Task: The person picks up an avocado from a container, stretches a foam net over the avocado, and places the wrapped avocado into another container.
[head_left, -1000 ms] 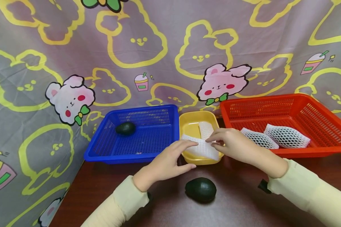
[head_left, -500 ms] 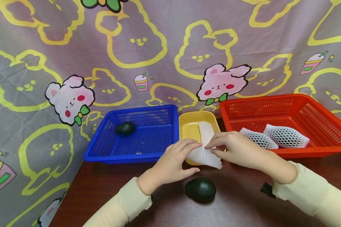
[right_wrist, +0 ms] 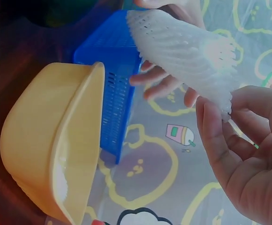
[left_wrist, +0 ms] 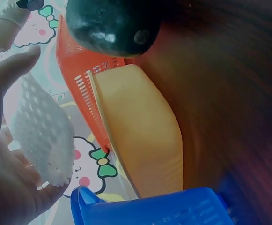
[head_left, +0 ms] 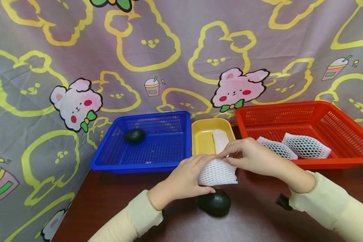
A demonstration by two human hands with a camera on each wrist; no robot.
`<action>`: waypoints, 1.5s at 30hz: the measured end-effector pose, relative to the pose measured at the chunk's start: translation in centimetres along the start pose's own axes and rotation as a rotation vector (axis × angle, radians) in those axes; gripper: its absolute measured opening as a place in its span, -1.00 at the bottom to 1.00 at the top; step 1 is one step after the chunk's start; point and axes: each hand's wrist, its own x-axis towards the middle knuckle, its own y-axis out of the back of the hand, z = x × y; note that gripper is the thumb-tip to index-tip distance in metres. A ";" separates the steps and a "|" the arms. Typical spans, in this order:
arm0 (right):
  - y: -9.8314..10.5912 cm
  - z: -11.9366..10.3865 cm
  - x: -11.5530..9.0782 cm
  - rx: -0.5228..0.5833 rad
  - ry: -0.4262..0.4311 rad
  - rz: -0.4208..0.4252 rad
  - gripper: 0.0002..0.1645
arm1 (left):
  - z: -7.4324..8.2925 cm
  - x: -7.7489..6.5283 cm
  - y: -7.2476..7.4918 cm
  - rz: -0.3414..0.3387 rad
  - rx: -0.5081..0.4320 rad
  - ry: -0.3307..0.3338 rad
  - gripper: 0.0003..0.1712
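A white foam fruit net (head_left: 218, 172) hangs in front of the yellow tray, above and just behind a dark green avocado (head_left: 214, 203) on the table. My right hand (head_left: 249, 157) pinches the net's upper edge between thumb and fingertips, plainly seen in the right wrist view at the net's corner (right_wrist: 225, 110). My left hand (head_left: 181, 178) curves loosely beside the net, its fingertips touching the upper edge near the right fingertips. The left thumb (left_wrist: 18, 68) stands apart from the fingers, which lie partly hidden behind the net in the left wrist view.
A blue basket (head_left: 145, 167) on the left holds another avocado (head_left: 134, 136). The yellow tray (head_left: 203, 134) in the middle holds a further foam net (head_left: 220, 139). In the red basket (head_left: 329, 162) at right lie two net-wrapped items (head_left: 305, 146). A patterned curtain (head_left: 175, 40) hangs behind.
Both hands have drawn the foam net out of the yellow tray toward the front. It now hangs mesh-side showing, its lower edge nearer the avocado on the table.
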 end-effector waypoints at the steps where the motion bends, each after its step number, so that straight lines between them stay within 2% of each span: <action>1: 0.0 0.0 0.0 0.004 -0.005 0.000 -0.77 | 0.0 0.0 0.0 -0.006 0.009 0.004 0.06; 7: -0.2 0.4 -0.1 0.023 -0.026 0.037 -0.75 | -0.1 -0.3 -0.1 0.009 0.015 0.001 -0.08; 11: -0.1 0.6 -0.4 0.012 -0.046 0.099 -0.73 | -0.3 -0.5 0.0 0.021 -0.025 0.019 -0.16; 16: 0.1 0.6 -0.7 -0.002 -0.038 0.130 -0.75 | -0.6 -1.0 0.2 0.026 -0.082 0.055 -0.21; 22: 0.0 0.7 -1.1 0.004 0.039 0.142 -0.78 | -0.7 -1.4 0.3 0.060 -0.113 0.062 -0.25; 28: -0.4 1.0 -1.5 0.058 0.162 0.151 -0.69 | -0.8 -1.7 0.4 0.109 -0.199 0.085 -0.32; 33: -1.2 1.3 -1.6 0.105 0.215 0.103 -0.63 | -1.0 -2.0 0.2 0.148 -0.251 0.088 -0.37; 40: -2.9 1.5 -0.9 0.105 0.307 0.015 -0.65 | -1.0 -2.0 0.2 0.147 -0.330 0.034 -0.34; 45: -3.7 1.6 -0.5 0.095 0.364 0.000 -0.66 | -0.7 -1.8 0.5 0.144 -0.358 -0.010 -0.25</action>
